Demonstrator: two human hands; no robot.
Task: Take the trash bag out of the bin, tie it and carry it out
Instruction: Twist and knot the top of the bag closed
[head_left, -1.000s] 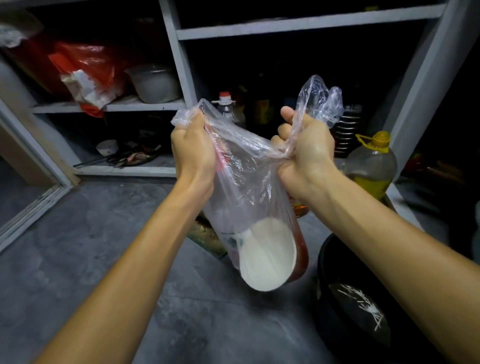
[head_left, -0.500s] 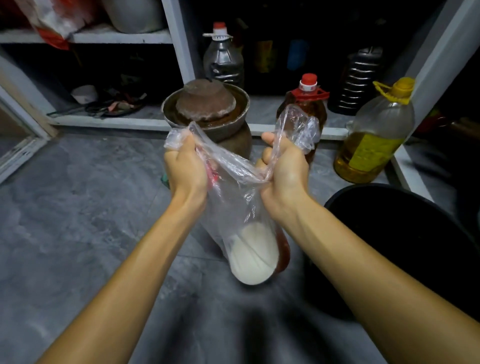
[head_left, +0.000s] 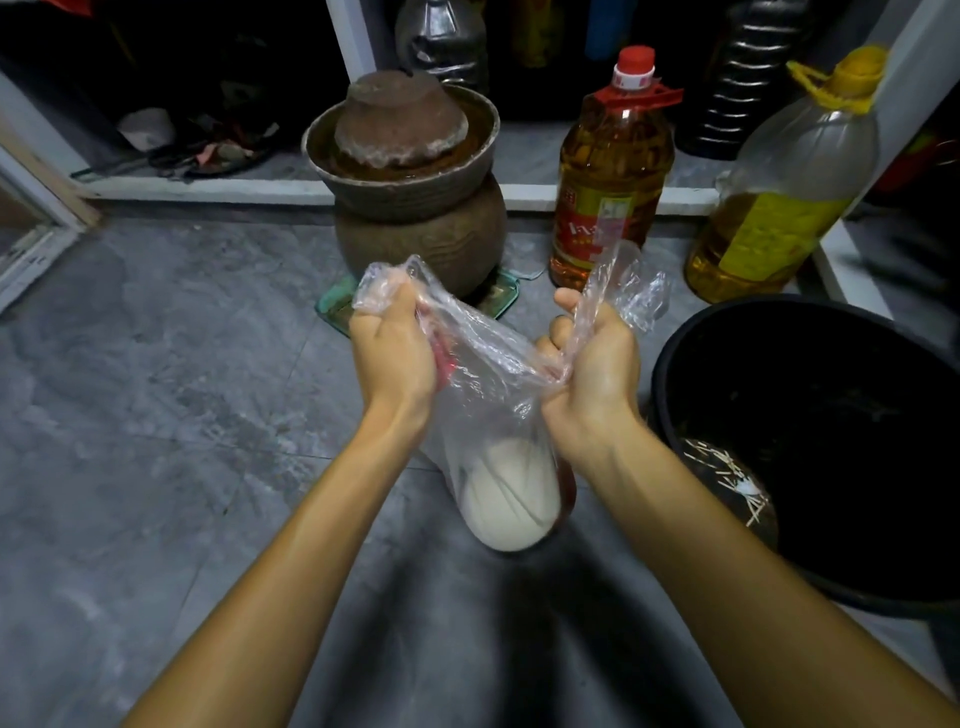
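Trash bag (head_left: 488, 358): clear; white and red are seen through it
Bin (head_left: 841, 395): black, pale streaks inside
Floor (head_left: 182, 389): grey, mottled like stone
Jar (head_left: 421, 234): brown, dull
Tray (head_left: 337, 307): green
Red-capped bottle (head_left: 613, 171): amber oil, red and gold label
Yellow-capped bottle (head_left: 789, 197): yellow oil, yellow label

home pantry; oil bottles (head_left: 613, 171); pickle jar (head_left: 415, 208)

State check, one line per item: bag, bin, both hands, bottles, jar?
trash bag: out of the bin, mouth untied, held up.
left hand: grips one bag corner.
right hand: grips the other corner.
bin: upright, no liner.
red-capped bottle: upright, capped, nearly full.
yellow-capped bottle: upright, capped, partly full.
clay jar: upright, lid on.
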